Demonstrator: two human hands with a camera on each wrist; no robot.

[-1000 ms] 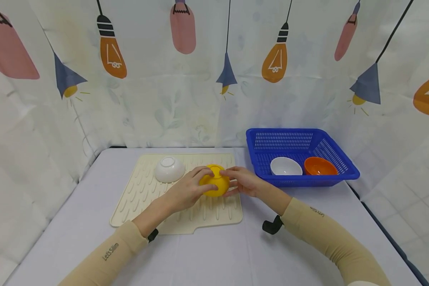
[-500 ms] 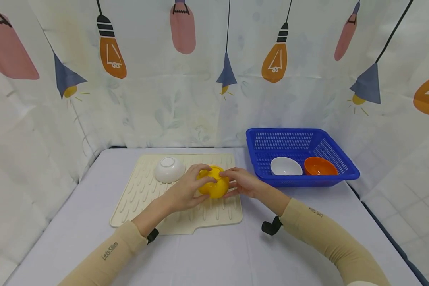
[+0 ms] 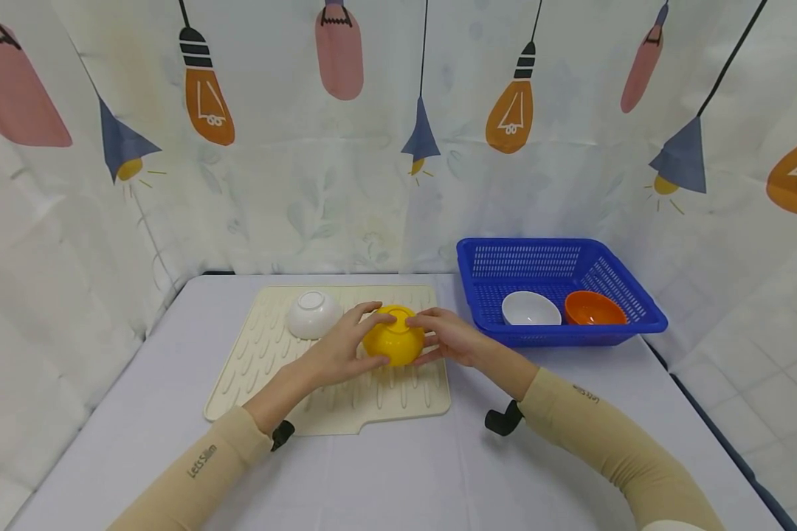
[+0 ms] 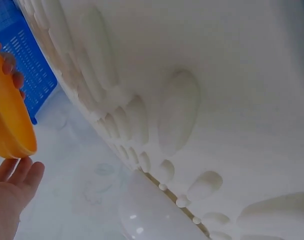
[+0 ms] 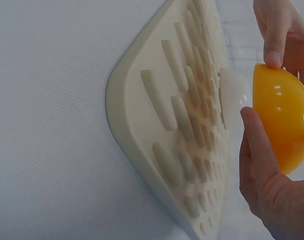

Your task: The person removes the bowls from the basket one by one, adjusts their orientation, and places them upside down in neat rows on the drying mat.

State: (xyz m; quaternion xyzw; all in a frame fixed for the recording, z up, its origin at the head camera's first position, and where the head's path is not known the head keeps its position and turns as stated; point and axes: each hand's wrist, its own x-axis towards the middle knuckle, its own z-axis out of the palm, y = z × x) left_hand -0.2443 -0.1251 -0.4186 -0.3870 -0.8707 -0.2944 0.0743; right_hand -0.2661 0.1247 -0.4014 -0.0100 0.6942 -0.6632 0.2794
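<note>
A yellow bowl [image 3: 393, 345], bottom up, is between my two hands over the cream ridged drying mat [image 3: 398, 402]. My left hand [image 3: 332, 352] grips its left side, fingers near the foot ring and thumb at the lower rim. From the right, my right hand [image 3: 453, 337] holds it with the thumb by the foot ring and the fingers along the side. In the right wrist view the yellow bowl [image 5: 282, 120] shows clear of the mat. A white bowl [image 3: 314, 317] rests upside down on the mat, left of my hands.
At the back right stands a blue perforated basket [image 3: 564, 338]. Inside it sit a white bowl [image 3: 531, 308] and an orange bowl [image 3: 594, 308], both upright. A white cloth [image 3: 398, 479] covers the table, and a printed curtain [image 3: 372, 199] hangs behind.
My left hand has shifted its grip round the yellow bowl, its thumb now at the lower rim. The bowl has turned and moved slightly left. My right hand has barely moved.
</note>
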